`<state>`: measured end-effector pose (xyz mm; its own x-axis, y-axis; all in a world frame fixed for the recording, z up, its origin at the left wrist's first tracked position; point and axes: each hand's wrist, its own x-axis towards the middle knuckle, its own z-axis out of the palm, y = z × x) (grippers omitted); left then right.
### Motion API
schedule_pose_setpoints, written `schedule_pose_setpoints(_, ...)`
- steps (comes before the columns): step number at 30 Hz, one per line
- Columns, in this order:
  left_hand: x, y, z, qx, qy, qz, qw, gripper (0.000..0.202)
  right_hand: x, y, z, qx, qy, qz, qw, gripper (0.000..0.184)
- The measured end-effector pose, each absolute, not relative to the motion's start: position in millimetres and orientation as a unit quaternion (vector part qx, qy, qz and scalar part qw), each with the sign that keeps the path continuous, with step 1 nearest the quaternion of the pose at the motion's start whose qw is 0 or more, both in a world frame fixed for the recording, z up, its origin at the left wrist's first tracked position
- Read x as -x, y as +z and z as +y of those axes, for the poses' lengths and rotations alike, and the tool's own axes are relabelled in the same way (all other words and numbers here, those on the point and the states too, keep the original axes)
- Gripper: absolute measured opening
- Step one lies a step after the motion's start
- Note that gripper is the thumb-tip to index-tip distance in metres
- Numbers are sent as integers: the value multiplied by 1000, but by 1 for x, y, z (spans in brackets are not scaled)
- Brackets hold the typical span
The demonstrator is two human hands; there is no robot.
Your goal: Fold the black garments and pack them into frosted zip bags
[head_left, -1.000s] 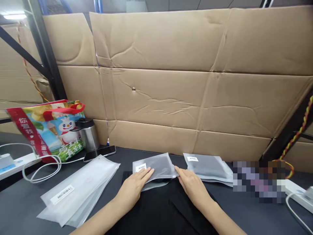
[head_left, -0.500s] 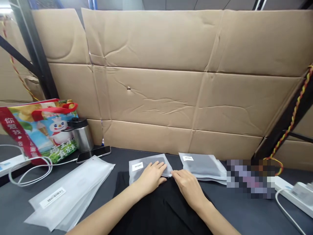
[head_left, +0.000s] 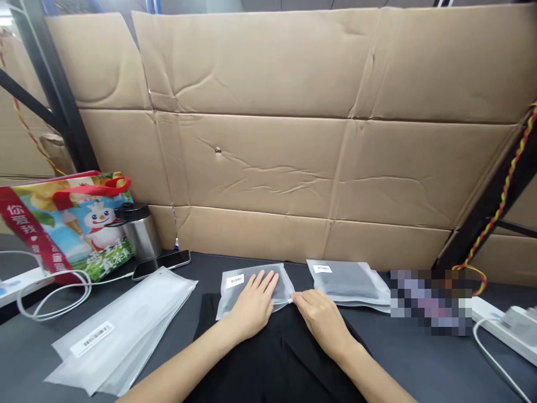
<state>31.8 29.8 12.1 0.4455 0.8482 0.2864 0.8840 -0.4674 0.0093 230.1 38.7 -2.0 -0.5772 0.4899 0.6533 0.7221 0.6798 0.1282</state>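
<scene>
Only the one head cam here, looking down at the bench, so clock directions are from the hands, with 12 straight ahead.

The left hand (head_left: 254, 299) is lying open and flat, fingers spread, on a frosted zip bag (head_left: 284, 288) with a small barcode label, pressing on it rather than gripping. The bag sits at about 12, its near edge over the top of a black garment (head_left: 268, 364). The right hand (head_left: 321, 319) rests on the garment with its fingertips (head_left: 296, 299) at the bag's right corner. Can't tell if they're pinching anything or just touching.

Just beside that at 1 o'clock is a second frosted bag (head_left: 348, 282), also labelled. At 8 o'clock there's a stack of frosted bags (head_left: 121, 336). Around 10 are a phone (head_left: 161, 264), a steel flask (head_left: 140, 232) and a colourful tote bag (head_left: 69, 224), with a white cable (head_left: 54, 296) nearby. At 3 o'clock there's a pixelated blur (head_left: 432, 302), then a power strip (head_left: 490, 324). Cardboard sheets (head_left: 268, 168) line the back of the dark bench (head_left: 419, 358).
</scene>
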Motion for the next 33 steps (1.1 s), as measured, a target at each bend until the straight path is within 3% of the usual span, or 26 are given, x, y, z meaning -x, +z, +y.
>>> schedule_pose_setpoints(6,-54,24,20,891,-169,-391,159,18,-230,-4,39,355,-198,-858,315,25)
schedule_pose_setpoints(12,-55,24,19,903,-130,-356,201,22,-231,-8,38,325,-215,-858,335,25)
schedule_pose_setpoints(18,15,28,-16,903,-116,-344,231,29,-231,-11,37,317,-218,-860,336,25)
schedule_pose_setpoints(25,78,29,-49,868,-156,-435,180,27,-239,3,33,346,-168,-879,282,20)
schedule_pose_setpoints(26,76,31,-47,866,-162,-445,159,31,-235,8,31,345,-165,-883,273,21)
schedule_pose_setpoints(30,47,37,-21,864,-184,-463,68,45,-204,26,28,294,-139,-922,211,62)
schedule_pose_setpoints(33,32,32,3,868,-158,-470,-1,46,-186,25,33,290,-96,-937,169,67)
